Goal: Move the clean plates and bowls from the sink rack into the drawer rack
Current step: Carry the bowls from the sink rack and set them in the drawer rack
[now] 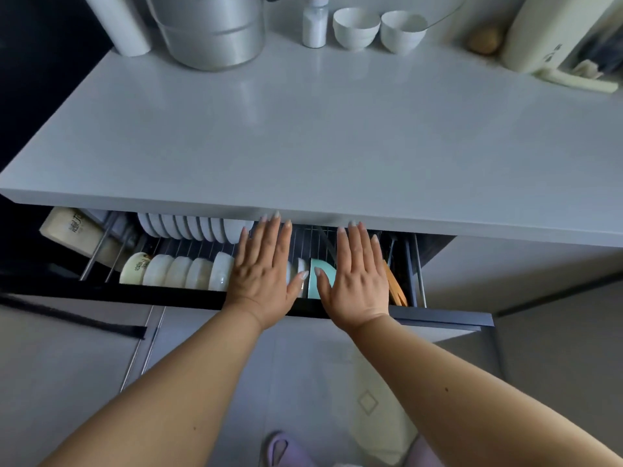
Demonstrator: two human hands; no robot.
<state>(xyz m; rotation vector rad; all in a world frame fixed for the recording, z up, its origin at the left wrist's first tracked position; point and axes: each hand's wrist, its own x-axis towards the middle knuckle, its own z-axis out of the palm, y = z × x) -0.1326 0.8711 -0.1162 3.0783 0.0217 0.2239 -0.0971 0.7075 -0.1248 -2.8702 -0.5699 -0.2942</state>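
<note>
Both hands hang flat and spread, palms down, over the half-open drawer rack (188, 246), holding nothing. The left hand (264, 267) and right hand (359, 271) lie side by side, thumbs nearly meeting, fingertips reaching to the edge of the countertop (303, 129).

That countertop overhangs the drawer and hides its back part, so the far row of white plates (192, 227), just left of the left hand's fingers, shows only its lower halves. The plates stand on edge, faces turned sideways, the row running left to right. Nearer, left of the left wrist, white bowls (188, 271) stand tilted on edge in a like row; the leftmost one is cream with markings too small to read. The left hand covers whatever sits under it. Between the two thumbs a pale green dish (318, 276) stands upright, partly covered. Just right of the right hand, orange-brown utensils (396, 286) show, their type unclear.

Beyond the fingertips, well apart, two white bowls on the counter (377, 28) stand upright.
</note>
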